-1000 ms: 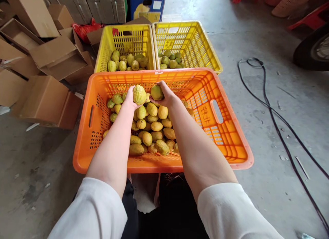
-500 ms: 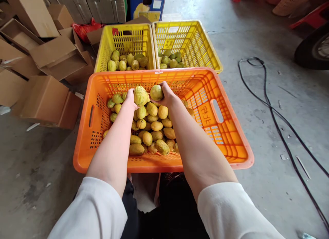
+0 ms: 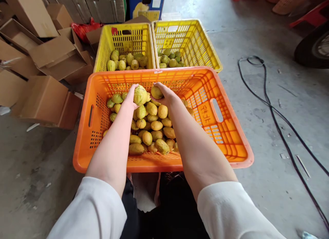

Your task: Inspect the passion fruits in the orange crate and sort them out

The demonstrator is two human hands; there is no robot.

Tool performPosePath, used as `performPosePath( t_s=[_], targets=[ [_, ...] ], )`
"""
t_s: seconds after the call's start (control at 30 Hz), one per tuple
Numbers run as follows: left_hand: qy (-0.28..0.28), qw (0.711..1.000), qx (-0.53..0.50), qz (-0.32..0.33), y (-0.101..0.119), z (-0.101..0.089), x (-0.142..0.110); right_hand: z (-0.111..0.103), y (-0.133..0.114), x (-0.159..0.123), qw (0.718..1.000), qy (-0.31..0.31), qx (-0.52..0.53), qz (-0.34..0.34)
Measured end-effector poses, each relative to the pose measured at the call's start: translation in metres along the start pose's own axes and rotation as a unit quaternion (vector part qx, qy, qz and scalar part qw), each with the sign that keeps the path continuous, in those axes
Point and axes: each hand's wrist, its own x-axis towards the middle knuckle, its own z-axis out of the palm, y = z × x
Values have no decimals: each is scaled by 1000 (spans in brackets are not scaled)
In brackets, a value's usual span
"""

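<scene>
My left hand [image 3: 132, 97] is closed around a ridged, yellow-green fruit [image 3: 140, 95]. Beside it, my right hand [image 3: 165, 94] grips a smoother yellow-green fruit [image 3: 156, 92], partly covered by the fingers. Both hands are over the far half of an orange plastic crate [image 3: 164, 167]. Beneath them lies a heap of yellow and greenish oval fruits [image 3: 156, 126], some wrinkled or ribbed. My forearms hide parts of the heap on either side.
Behind the orange crate stand a left yellow crate [image 3: 99, 50] and a right yellow crate [image 3: 209, 43], both holding fruit. Cardboard boxes [image 3: 41, 98] pile up at left. A black cable [image 3: 268, 107] loops over the floor at right, near a wheel [image 3: 315, 47].
My right hand has turned slightly, its fingers now covering more of the fruit. My left hand has rotated a little, thumb and fingers higher round its fruit. Both fruits stay held.
</scene>
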Motion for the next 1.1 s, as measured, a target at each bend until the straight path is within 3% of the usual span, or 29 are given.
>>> performPosePath(
  t_s=[0.23, 0.47, 0.7, 0.87, 1.1],
  targets=[
    [14, 999, -37, -18, 3, -4, 6, 2, -4, -9, 999, 16, 27, 36],
    [21, 997, -57, -44, 1, -4, 10, 2, -8, -9, 995, -20, 21, 92],
    [-19, 989, -113, -97, 3, -1, 0, 3, -6, -6, 997, -18, -12, 76],
    [-21, 987, -129, -94, 5, 0, -7, 1, -7, -8, 996, -22, 4, 87],
    [-5, 995, -58, -76, 4, -3, -1, 4, -8, -14, 997, -11, -17, 77]
  ],
)
